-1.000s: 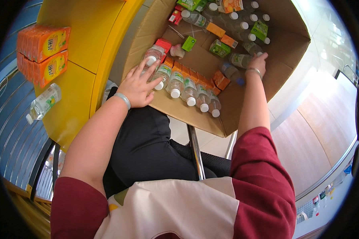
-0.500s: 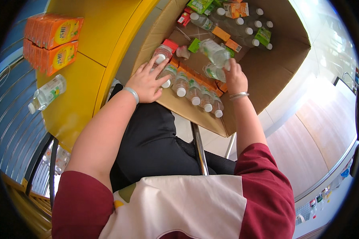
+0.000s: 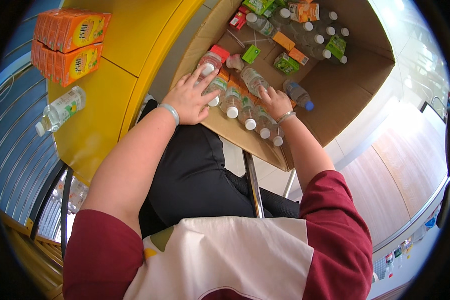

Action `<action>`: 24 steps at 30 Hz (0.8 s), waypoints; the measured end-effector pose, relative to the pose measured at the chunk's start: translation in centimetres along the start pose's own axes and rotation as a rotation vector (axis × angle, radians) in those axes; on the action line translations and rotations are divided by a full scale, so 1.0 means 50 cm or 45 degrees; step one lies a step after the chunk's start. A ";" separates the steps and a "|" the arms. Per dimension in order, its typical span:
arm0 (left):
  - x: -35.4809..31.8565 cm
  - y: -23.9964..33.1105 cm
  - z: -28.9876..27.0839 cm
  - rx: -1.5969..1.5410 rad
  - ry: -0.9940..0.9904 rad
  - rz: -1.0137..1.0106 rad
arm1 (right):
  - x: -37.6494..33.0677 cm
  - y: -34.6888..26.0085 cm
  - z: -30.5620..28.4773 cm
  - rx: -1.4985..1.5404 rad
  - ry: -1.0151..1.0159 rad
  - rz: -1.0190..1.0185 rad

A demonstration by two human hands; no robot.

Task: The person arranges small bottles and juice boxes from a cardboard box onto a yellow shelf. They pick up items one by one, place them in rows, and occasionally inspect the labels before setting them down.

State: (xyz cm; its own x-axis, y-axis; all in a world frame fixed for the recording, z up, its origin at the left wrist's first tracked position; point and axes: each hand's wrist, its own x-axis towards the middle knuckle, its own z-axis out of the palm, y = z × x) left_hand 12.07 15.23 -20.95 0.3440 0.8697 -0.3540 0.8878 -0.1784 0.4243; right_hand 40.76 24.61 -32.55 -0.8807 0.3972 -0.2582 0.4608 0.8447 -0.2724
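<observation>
My left hand (image 3: 189,101) lies with its fingers spread over white-capped clear bottles at the near left of a cardboard box (image 3: 357,95). Under its fingertips is a bottle with a pinkish look (image 3: 210,63). My right hand (image 3: 277,103) is closed at the cap end of a clear plastic bottle (image 3: 253,80), which lies tilted above the near row; its cap is hidden by my fingers. That row of clear bottles (image 3: 231,104) points its white caps toward me, with orange cartons (image 3: 233,81) behind. Right of my hand lies a blue-capped bottle (image 3: 297,93).
Farther back in the box are more white-capped bottles (image 3: 319,50), green cartons (image 3: 286,63) and orange cartons (image 3: 284,41). On the yellow table (image 3: 117,92) at left stand stacked orange cartons (image 3: 72,42), with a clear bottle (image 3: 61,110) lying nearby. A metal bar (image 3: 252,182) runs below the box.
My right hand has moved left and nearer, lowering the bottle from mid-box to the near row. The blue-capped bottle now shows. My left hand stays spread over the bottles.
</observation>
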 end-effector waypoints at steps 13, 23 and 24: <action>0.001 -0.001 -0.004 0.013 -0.008 -0.001 | 0.057 -0.005 0.060 -0.052 -0.372 -0.021; -0.002 -0.002 -0.003 0.012 0.014 0.003 | 0.104 -0.044 0.044 0.184 -0.510 0.232; 0.000 -0.004 -0.001 0.016 0.018 0.009 | 0.104 -0.045 0.045 0.174 -0.525 0.238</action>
State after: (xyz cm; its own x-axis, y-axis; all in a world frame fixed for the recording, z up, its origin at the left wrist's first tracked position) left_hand 11.88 15.27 -20.98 0.3459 0.8749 -0.3389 0.8891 -0.1903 0.4162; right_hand 35.38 23.96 -35.35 -0.6767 0.3392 -0.6535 0.6420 0.7063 -0.2982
